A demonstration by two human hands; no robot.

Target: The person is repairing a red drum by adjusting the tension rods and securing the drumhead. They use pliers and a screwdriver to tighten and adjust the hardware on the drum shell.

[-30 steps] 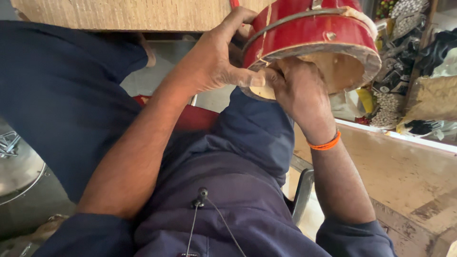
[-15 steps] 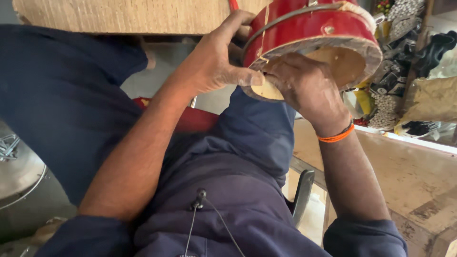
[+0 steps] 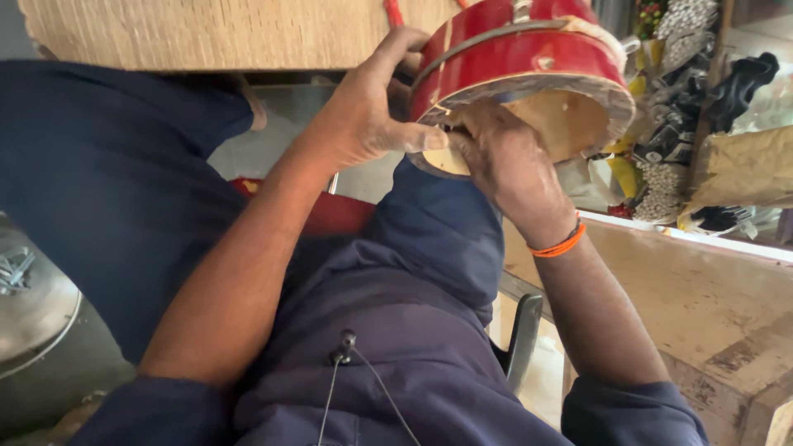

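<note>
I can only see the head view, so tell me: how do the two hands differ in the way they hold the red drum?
The left hand grips the red drum from outside, thumb along its lower rim; the right hand comes from below, fingers hooked inside the open underside. The right wrist wears an orange band; the left wrist is bare. Both hands touch the drum above the knee.

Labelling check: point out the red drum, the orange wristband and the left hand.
red drum [image 3: 512, 58], head view, on its red side wall.
orange wristband [image 3: 558, 245], head view, on the band's middle.
left hand [image 3: 363, 124], head view, back of hand.
</note>
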